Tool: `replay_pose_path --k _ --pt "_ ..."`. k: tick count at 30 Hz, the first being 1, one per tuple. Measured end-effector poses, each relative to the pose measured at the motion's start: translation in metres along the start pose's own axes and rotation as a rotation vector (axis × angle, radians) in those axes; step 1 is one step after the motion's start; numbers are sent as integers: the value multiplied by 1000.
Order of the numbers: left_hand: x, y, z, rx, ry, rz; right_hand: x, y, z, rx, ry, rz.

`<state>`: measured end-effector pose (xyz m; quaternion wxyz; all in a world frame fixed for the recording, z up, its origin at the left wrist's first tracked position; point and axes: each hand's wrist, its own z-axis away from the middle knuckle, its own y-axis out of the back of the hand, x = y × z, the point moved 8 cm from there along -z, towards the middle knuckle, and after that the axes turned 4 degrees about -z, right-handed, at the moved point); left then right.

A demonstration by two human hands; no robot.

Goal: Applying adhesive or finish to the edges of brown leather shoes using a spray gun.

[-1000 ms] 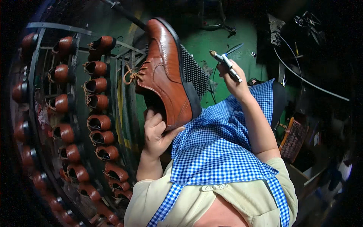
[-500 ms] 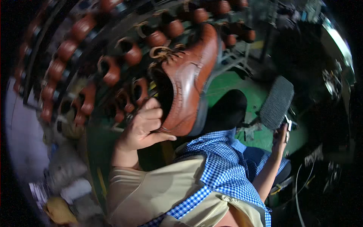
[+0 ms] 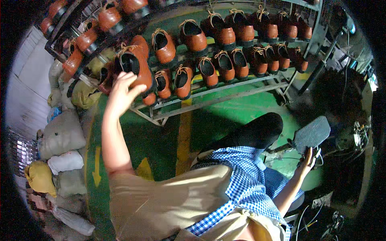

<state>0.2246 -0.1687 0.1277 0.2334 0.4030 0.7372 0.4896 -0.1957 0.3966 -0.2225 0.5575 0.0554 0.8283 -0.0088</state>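
At the left end of the shoe rack, my left hand (image 3: 122,90) grips a brown leather lace-up shoe (image 3: 142,54) by its heel, fingers at the opening and thumb along the outer side. The shoe has a dark sole, a black lining and tan laces, and its toe points away from me. Whether it rests on the rack or hangs just above it, I cannot tell. Off to the right, my right hand (image 3: 307,162) is closed round the lower end of a flat dark-grey paddle-shaped tool (image 3: 312,132) with a ribbed face. The tool's grip is mostly hidden by my fingers.
A metal rack (image 3: 225,91) carries two rows of similar brown shoes ahead of me. Another rack (image 3: 50,45) with shoes stands at the upper left. Filled sacks (image 3: 62,134) line the left side. Dark machinery (image 3: 358,134) and cables are on the right.
My left hand has carried the shoe away from in front of me, left and forward to the rack. The paddle-shaped tool has shifted slightly right and lower in view, still in my right hand.
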Motion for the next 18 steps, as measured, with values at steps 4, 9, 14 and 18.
replay_pose_path --k 4,9,14,18 --pt "-87 -32 -61 -84 37 -102 6 11 -8 0 -43 52" --pt "-143 -69 -90 -243 119 79 16 29 -4 -46 -5 102" --pt "-139 -7 -77 287 108 119 11 40 -3 57 -270 -94" --pt "-190 -58 -56 -109 305 -496 51 74 -4 -12 -216 -92"
